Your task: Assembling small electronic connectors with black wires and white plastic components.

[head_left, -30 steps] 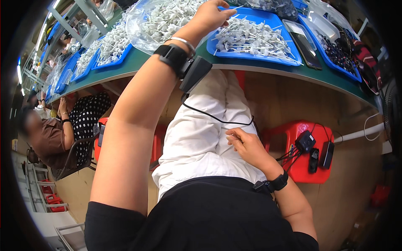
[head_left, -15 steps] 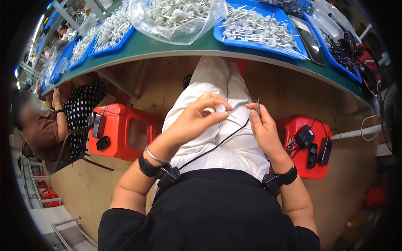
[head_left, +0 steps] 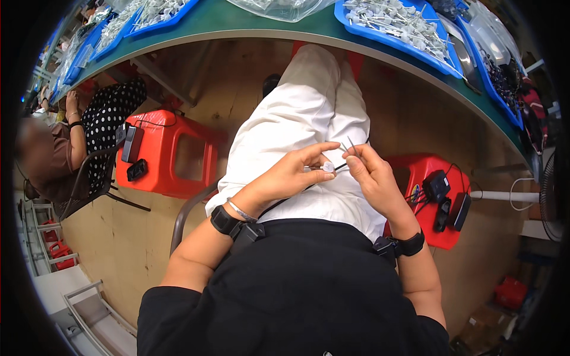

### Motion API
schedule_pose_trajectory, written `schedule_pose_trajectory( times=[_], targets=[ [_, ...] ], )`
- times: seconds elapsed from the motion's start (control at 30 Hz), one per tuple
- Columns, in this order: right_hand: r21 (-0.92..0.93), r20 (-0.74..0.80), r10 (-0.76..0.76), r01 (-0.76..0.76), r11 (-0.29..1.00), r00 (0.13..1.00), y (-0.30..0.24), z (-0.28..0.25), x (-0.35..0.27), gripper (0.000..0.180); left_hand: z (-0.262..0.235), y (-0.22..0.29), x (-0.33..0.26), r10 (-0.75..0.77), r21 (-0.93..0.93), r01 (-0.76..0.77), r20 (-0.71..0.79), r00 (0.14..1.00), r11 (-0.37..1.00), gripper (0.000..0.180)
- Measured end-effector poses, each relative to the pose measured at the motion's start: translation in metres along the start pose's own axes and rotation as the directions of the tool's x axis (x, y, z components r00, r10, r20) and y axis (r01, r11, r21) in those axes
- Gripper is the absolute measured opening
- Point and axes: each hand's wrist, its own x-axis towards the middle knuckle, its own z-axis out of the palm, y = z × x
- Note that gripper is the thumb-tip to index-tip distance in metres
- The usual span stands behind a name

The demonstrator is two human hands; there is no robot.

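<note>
Above my lap, my left hand (head_left: 297, 174) pinches a small white plastic piece (head_left: 328, 167) between thumb and fingers, with the index finger stretched out over it. My right hand (head_left: 373, 176) grips thin metal tweezers (head_left: 351, 142), whose two prongs show apart above the fingertips. Only a small gap lies between the tweezers and my left index fingertip. Part of the white piece is hidden by my left fingers. A thin black cable runs behind my hands, mostly covered.
A green table (head_left: 261, 25) spans the far side, bearing blue trays (head_left: 356, 29) of white stemmed pieces and a clear bag (head_left: 285, 10). Red stools (head_left: 163, 172) with black devices stand on both sides. Another person in a polka-dot garment (head_left: 116, 124) sits at the left.
My hands have come closer together, the right one shifting left with the tweezers. The tweezer prongs now show spread and slanted. The view has tilted toward my body.
</note>
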Motion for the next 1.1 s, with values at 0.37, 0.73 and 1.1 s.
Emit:
schedule_pose_trajectory(
  times=[0.37,0.73,1.1],
  targets=[
    [-0.043,0.178,-0.058,0.067,0.997,0.982,-0.01,0.008,0.0,0.026,0.004,-0.008,0.005,-0.002,0.279,0.027,-0.09,0.996,0.96,0.044],
    [-0.35,0.003,-0.36,0.338,0.874,0.933,0.003,0.01,0.002,0.022,-0.001,-0.02,0.011,-0.014,-0.004,0.014,-0.228,0.973,1.0,0.02],
    [-0.531,-0.031,-0.436,0.354,0.77,0.9,-0.001,0.015,0.0,0.021,-0.009,-0.024,0.013,0.075,0.144,-0.042,-0.228,0.971,0.989,0.02]
  ],
)
